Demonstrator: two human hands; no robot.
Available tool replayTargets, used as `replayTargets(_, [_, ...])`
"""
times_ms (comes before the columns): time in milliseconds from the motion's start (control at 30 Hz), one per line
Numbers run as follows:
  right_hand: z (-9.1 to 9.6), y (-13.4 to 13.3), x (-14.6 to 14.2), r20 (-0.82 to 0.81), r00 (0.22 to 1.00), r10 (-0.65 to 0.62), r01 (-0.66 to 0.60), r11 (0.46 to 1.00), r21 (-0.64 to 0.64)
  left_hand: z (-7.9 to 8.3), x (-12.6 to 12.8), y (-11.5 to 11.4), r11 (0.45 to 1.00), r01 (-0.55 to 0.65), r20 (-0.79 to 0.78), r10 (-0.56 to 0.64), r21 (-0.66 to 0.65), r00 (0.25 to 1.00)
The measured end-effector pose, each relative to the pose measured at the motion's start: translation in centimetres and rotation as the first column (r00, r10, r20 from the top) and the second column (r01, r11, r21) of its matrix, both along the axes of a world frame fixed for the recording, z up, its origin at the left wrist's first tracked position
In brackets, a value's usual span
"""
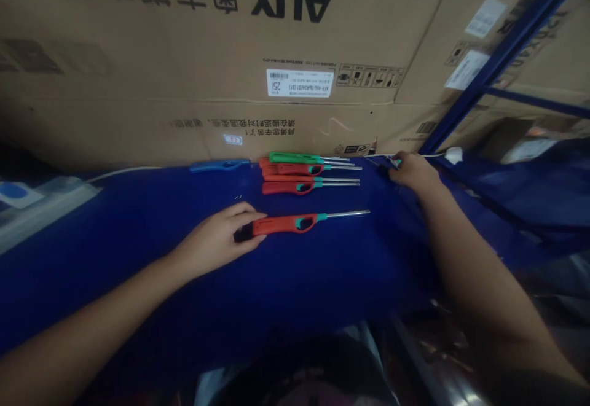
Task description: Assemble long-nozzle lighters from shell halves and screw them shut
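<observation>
My left hand [225, 231] pinches the butt end of a red gas lighter [276, 224], the long-nosed kind, lying on the blue surface with its metal nozzle to the right. Behind it is a stack of red lighters [281, 186], with a green lighter [295, 158] on top; their nozzles also face right. A blue lighter [216, 166] lies to the left of the stack. My right hand [415, 171] is closed by the cardboard box, past the nozzle ends. A small teal part shows at its fingertips; the rest of what it holds is hidden.
A large cardboard box [184, 56] with printing stands behind the blue tabletop [286, 289]. A blue metal upright [498, 56] rises at the right. Plastic wrapping [46, 215] lies at the left edge. A white cable [122, 171] runs along the box's foot.
</observation>
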State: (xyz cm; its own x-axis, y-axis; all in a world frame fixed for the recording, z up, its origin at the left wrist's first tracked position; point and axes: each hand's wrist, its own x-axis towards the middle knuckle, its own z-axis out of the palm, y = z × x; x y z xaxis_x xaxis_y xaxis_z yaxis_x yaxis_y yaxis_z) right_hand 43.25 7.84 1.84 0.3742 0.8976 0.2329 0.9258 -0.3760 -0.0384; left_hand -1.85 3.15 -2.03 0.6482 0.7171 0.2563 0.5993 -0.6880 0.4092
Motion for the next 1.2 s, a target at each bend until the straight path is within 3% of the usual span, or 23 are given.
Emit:
replayTargets(200, [-1.9, 0.6, 1.1, 0.008, 0.996, -0.092, 0.093, 0.993, -0.067, 0.2, 0.1, -0.1, 1.0, -0.013, -0.004, 0.013, -0.019, 1.0])
replayTargets(733, [-3.6, 1.5, 1.7, -0.106, 0.993, -0.061, 0.061, 0.998, 0.002, 0.4, 0.1, -0.3, 0.999, -0.007, -0.033, 0.008, 0.032, 0.999])
replayTargets(967, [-2.8, 1.4, 0.9, -0.192, 0.981, -0.041, 0.073, 0.983, 0.166, 0.1, 0.1, -0.1, 1.0, -0.013, -0.017, 0.013, 0.022, 1.0])
replayTargets(1200, [-0.5, 0.3, -0.3, -0.25, 0.968, -0.025, 0.128, 0.905, 0.406, 0.0, 0.1, -0.3, 1.0, -0.007, -0.021, 0.007, 0.026, 1.0])
